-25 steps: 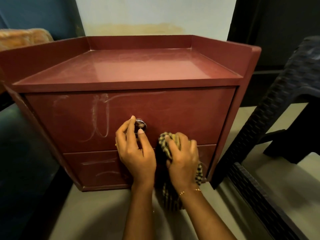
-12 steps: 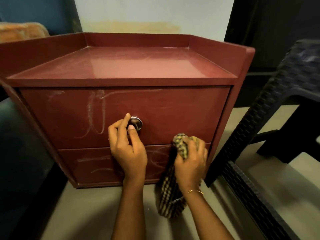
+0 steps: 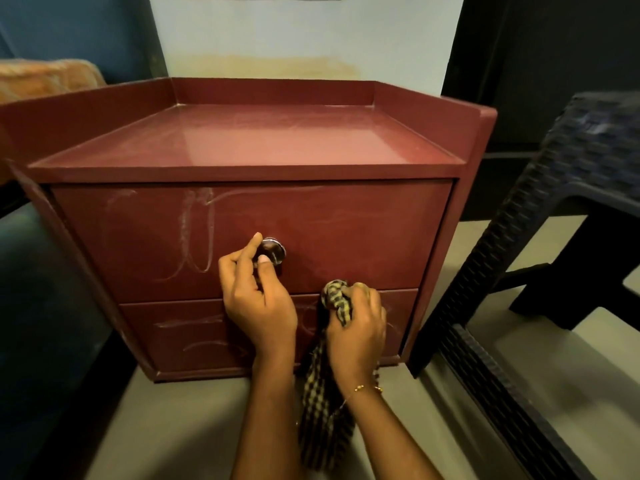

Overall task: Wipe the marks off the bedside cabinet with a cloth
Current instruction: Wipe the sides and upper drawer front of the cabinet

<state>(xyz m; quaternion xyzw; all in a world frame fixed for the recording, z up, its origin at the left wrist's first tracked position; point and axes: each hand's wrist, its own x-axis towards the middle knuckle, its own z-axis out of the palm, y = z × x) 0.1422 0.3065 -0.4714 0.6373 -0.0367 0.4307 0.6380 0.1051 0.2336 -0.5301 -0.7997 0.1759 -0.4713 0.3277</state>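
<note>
Since the earlier frames the right hand (image 3: 356, 327) has slid its bunched cloth (image 3: 337, 299) off the middle of the cabinet front towards the right side, and it now sits at the seam between the two drawers; the left hand (image 3: 258, 299) has stayed on the knob (image 3: 273, 250).

The left hand pinches that round metal knob, forefinger curled over the top and thumb tip pressed against its near face, the other fingers folded into the palm. The right hand grips the yellow-and-black checked cloth, fingers curled round a wad of it that touches the drawer front, while the rest of the cloth hangs down beside the wrist to the floor. A thin gold bracelet (image 3: 367, 388) circles the right wrist.

Around them, the red bedside cabinet (image 3: 346, 223) stands on the floor against a pale wall (image 3: 311, 32). Pale looping marks (image 3: 194, 233) run across the upper drawer left of the knob, and more streaks (image 3: 194, 322) lie on the lower drawer (image 3: 173, 337), partly hidden behind the left hand and wrist. The cabinet top shows faint smears too.

A dark woven-pattern plastic chair (image 3: 561, 188) stands just beside the cabinet's right side, one leg close to its lower corner. An orange fabric bundle (image 3: 45, 77) shows behind the cabinet's left rim.
</note>
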